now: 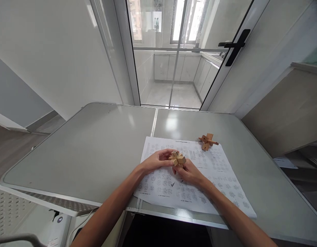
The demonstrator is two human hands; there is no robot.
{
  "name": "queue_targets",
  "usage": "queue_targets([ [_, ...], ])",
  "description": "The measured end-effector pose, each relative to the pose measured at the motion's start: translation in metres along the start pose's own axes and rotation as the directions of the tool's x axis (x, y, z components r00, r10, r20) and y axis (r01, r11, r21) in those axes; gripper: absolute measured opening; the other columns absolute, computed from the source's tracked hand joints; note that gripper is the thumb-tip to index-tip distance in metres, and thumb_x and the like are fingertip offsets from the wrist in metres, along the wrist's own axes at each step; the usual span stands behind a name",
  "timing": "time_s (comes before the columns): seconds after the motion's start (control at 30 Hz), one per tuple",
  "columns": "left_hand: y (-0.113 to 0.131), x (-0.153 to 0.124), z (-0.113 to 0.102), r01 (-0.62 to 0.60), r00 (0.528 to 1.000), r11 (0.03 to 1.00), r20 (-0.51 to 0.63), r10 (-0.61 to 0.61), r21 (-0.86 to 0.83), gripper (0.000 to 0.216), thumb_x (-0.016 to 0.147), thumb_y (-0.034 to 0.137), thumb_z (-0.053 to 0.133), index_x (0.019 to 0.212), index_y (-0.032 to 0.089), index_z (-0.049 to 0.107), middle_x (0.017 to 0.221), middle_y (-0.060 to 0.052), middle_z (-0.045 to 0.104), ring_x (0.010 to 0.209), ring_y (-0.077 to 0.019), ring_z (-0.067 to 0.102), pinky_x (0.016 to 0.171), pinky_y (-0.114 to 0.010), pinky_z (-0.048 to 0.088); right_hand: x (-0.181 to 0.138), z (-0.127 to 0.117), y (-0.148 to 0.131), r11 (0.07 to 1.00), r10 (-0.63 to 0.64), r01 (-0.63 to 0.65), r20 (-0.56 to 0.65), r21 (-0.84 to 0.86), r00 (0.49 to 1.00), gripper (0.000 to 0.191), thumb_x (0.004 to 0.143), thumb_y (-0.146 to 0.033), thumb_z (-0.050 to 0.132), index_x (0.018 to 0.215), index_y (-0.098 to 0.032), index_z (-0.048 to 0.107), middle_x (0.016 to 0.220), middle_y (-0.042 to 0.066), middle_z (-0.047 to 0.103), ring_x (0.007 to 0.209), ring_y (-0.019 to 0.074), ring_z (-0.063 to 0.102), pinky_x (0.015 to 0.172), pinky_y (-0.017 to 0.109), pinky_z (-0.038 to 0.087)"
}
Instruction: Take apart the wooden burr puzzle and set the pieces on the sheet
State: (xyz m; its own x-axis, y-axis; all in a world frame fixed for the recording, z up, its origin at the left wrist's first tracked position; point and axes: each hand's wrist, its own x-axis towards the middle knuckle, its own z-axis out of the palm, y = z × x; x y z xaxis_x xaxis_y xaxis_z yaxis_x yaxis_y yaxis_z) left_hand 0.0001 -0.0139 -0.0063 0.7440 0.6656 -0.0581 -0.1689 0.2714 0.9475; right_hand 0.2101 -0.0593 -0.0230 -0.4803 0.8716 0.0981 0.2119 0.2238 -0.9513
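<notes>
Presently both hands meet over a printed sheet (191, 178) at the near middle of the table (78, 154). The left hand (155, 160) has its fingers curled around the left side of a small wooden interlocking puzzle (178, 159); the right hand (189, 172) closes on it from below and the right, fingertips against the blocks. Both hands are closed on the piece, which is held just above the sheet.

Progress, as a judgement: the held puzzle looks like a cluster of crossed blocks already joined, though whether every piece is seated cannot be told (the fingers hide its underside). A second wooden puzzle (207, 141) lies apart on the far right part of the sheet, untouched, its bars crossing and sticking out. No loose single blocks are visible on the sheet. At least 1 item therefore remains unhandled.

Surface: a grey folding table with a seam down its middle, glossy enough to show window glare. The sheet carries rows of small diagrams, too small to read.

Room: white walls, a glass sliding door (173, 51) behind the table with a black handle (234, 46), and pale cabinets (173, 67) beyond it.
</notes>
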Motion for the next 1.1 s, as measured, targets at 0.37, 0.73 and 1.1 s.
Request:
queue_targets([
  [0.37, 0.0036, 0.0001, 0.0033, 0.007, 1.0, 1.0, -0.01, -0.007, -0.013, 0.057, 0.081, 0.04, 0.087, 0.132, 0.022, 0.069, 0.131, -0.013, 0.07, 0.126, -0.0298, 0.062, 0.11, -0.044, 0.044, -0.0008, 0.0001, -0.0002, 1.0, 0.007, -0.007, 0.003, -0.008, 1.0, 0.035, 0.101, -0.039, 0.049, 0.072, -0.021, 0.059, 0.051, -0.005, 0.043, 0.047, 0.0122, 0.039, 0.049, 0.026, 0.031],
  [0.73, 0.0032, 0.0009, 0.0043, -0.009, 1.0, 1.0, -0.007, 0.009, -0.011, 0.051, 0.083, 0.039, 0.085, 0.129, 0.022, 0.071, 0.13, -0.012, 0.07, 0.125, -0.0292, 0.063, 0.11, -0.043, 0.044, -0.0006, 0.0002, 0.002, 1.0, 0.019, -0.019, -0.004, 0.01, 1.0, 0.034, 0.099, -0.04, 0.052, 0.072, -0.022, 0.061, 0.05, -0.005, 0.042, 0.046, 0.0124, 0.039, 0.047, 0.025, 0.031],
  [1.1, 0.0024, 0.0014, 0.0038, -0.025, 0.999, 1.0, -0.02, 0.025, -0.016, 0.051, 0.083, 0.041, 0.086, 0.128, 0.022, 0.071, 0.132, -0.012, 0.069, 0.128, -0.0299, 0.061, 0.113, -0.043, 0.041, -0.0009, 0.0004, -0.0019, 0.997, 0.055, -0.055, 0.002, 0.048, 0.998, 0.041, 0.102, -0.048, 0.051, 0.073, -0.021, 0.062, 0.044, -0.006, 0.044, 0.04, 0.0115, 0.039, 0.046, 0.026, 0.032],
])
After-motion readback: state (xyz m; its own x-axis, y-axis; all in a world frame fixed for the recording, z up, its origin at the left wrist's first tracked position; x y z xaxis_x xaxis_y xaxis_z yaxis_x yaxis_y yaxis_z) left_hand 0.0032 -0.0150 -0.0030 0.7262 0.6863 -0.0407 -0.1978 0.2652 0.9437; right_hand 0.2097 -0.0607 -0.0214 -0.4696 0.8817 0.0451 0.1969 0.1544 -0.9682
